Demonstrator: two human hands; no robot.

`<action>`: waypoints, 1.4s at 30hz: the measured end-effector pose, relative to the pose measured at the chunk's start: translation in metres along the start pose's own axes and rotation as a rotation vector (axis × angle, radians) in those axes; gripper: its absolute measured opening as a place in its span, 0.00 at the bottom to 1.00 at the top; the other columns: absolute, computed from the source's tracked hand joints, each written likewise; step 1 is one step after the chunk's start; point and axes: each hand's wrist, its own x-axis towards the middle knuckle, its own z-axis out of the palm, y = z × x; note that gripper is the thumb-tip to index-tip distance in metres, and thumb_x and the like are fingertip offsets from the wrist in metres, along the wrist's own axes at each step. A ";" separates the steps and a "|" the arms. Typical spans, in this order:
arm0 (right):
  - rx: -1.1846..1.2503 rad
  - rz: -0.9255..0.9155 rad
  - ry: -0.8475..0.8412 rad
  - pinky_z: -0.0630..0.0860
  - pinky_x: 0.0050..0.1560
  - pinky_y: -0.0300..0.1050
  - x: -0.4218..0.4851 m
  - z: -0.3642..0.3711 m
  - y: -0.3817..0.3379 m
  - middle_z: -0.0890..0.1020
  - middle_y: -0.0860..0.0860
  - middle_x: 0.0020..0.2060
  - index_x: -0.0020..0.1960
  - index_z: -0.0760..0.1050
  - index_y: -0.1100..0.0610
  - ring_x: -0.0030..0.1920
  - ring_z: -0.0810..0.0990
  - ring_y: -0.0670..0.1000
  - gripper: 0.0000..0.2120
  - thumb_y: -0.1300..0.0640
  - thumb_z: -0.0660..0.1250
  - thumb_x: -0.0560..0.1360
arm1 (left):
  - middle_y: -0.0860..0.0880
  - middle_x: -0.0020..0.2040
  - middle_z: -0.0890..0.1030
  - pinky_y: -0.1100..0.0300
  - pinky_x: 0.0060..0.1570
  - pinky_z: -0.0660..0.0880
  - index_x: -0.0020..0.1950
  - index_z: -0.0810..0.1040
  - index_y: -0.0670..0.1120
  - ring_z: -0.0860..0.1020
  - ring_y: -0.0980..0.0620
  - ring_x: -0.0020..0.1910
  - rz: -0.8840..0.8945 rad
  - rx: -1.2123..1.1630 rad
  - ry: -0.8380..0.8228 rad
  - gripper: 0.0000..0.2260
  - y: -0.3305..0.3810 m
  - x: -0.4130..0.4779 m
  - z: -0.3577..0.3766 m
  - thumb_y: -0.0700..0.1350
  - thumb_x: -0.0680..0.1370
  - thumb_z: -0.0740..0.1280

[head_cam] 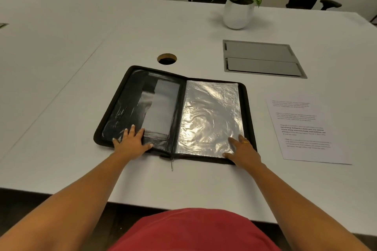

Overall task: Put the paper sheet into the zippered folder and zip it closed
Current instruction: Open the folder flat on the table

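Your black zippered folder (130,104) lies open and flat on the white surface (61,67). Your left hand (132,140) rests on its near left corner, with the fingers (127,131) spread wide and flat, holding nothing. Your right hand (243,150) rests on the near right corner, on the shiny clear plastic sleeve (210,114). One finger and the thumb lie straight there. The other fingers are hidden behind the hand, so you cannot tell how they lie.

The white printed paper sheet (304,128) lies flat on the surface to the right of the folder, apart from it and from both hands. Its words are too small to read.

The thin silver zipper pull (172,166) sticks out from the folder's near edge, at the middle fold. Glare on the left half hides what the grey panel (161,106) is.

Farther back stand a round hole (166,58), a grey lid plate (263,59) and a leafy plant in a white pot (237,13), its top cut off
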 end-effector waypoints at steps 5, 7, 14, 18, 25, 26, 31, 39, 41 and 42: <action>-0.034 0.005 -0.028 0.61 0.69 0.56 0.002 0.001 0.001 0.51 0.54 0.75 0.73 0.54 0.47 0.75 0.49 0.56 0.33 0.41 0.63 0.73 | 0.46 0.77 0.41 0.34 0.70 0.51 0.76 0.42 0.54 0.43 0.42 0.76 0.041 -0.042 -0.086 0.36 -0.013 0.004 0.013 0.62 0.76 0.58; -0.043 0.004 -0.032 0.62 0.69 0.56 0.002 0.001 0.002 0.52 0.54 0.75 0.73 0.54 0.47 0.75 0.49 0.56 0.30 0.43 0.61 0.75 | 0.46 0.77 0.40 0.34 0.70 0.50 0.76 0.41 0.54 0.42 0.42 0.76 0.045 -0.025 -0.067 0.36 -0.014 0.004 0.019 0.62 0.76 0.57; 0.015 0.014 0.055 0.67 0.66 0.53 0.000 -0.009 0.008 0.57 0.56 0.74 0.71 0.62 0.52 0.73 0.59 0.56 0.22 0.54 0.60 0.77 | 0.46 0.78 0.47 0.36 0.70 0.50 0.75 0.51 0.52 0.46 0.43 0.76 -0.031 -0.180 0.070 0.39 0.002 0.003 0.021 0.68 0.71 0.60; 0.049 -0.016 0.073 0.65 0.68 0.51 -0.003 -0.011 0.009 0.59 0.57 0.73 0.69 0.65 0.56 0.71 0.62 0.57 0.19 0.59 0.56 0.79 | 0.45 0.77 0.48 0.37 0.70 0.52 0.75 0.53 0.49 0.47 0.43 0.76 0.000 -0.077 0.128 0.37 0.022 -0.004 0.025 0.67 0.72 0.59; -0.182 -0.089 0.070 0.75 0.53 0.48 -0.008 -0.027 0.031 0.73 0.57 0.60 0.61 0.71 0.61 0.58 0.73 0.56 0.17 0.69 0.57 0.73 | 0.46 0.73 0.61 0.45 0.62 0.65 0.70 0.64 0.47 0.61 0.45 0.71 0.085 0.089 0.273 0.31 0.053 -0.018 0.032 0.65 0.74 0.58; -0.209 -0.087 0.050 0.75 0.51 0.47 -0.009 -0.028 0.033 0.74 0.56 0.58 0.59 0.71 0.61 0.56 0.74 0.56 0.17 0.69 0.58 0.72 | 0.45 0.73 0.62 0.45 0.62 0.65 0.70 0.63 0.47 0.62 0.45 0.70 0.089 0.084 0.243 0.32 0.056 -0.017 0.034 0.66 0.73 0.58; -0.280 -0.118 -0.036 0.72 0.60 0.45 -0.014 -0.032 0.042 0.73 0.56 0.62 0.65 0.68 0.59 0.59 0.74 0.55 0.19 0.66 0.60 0.74 | 0.44 0.75 0.57 0.42 0.63 0.66 0.73 0.58 0.45 0.58 0.42 0.72 0.054 0.019 0.090 0.39 0.065 -0.012 0.030 0.70 0.71 0.58; -0.305 -0.154 -0.092 0.54 0.72 0.42 -0.028 -0.030 0.045 0.55 0.54 0.75 0.74 0.52 0.58 0.74 0.56 0.51 0.29 0.70 0.55 0.75 | 0.33 0.72 0.61 0.48 0.64 0.67 0.65 0.67 0.36 0.61 0.37 0.71 0.062 0.013 -0.044 0.41 0.071 0.008 0.015 0.70 0.70 0.57; -0.300 -0.158 -0.090 0.53 0.73 0.42 -0.030 -0.027 0.045 0.54 0.54 0.75 0.74 0.51 0.58 0.75 0.54 0.51 0.30 0.71 0.54 0.75 | 0.33 0.70 0.64 0.49 0.64 0.68 0.61 0.71 0.36 0.63 0.37 0.70 0.075 0.016 -0.056 0.40 0.071 0.013 0.013 0.71 0.69 0.58; -0.296 -0.160 -0.089 0.52 0.72 0.41 -0.031 -0.026 0.044 0.54 0.54 0.75 0.74 0.50 0.58 0.75 0.54 0.51 0.30 0.71 0.54 0.75 | 0.34 0.71 0.63 0.48 0.66 0.66 0.62 0.70 0.35 0.62 0.37 0.71 0.087 0.032 -0.057 0.41 0.070 0.014 0.013 0.71 0.68 0.59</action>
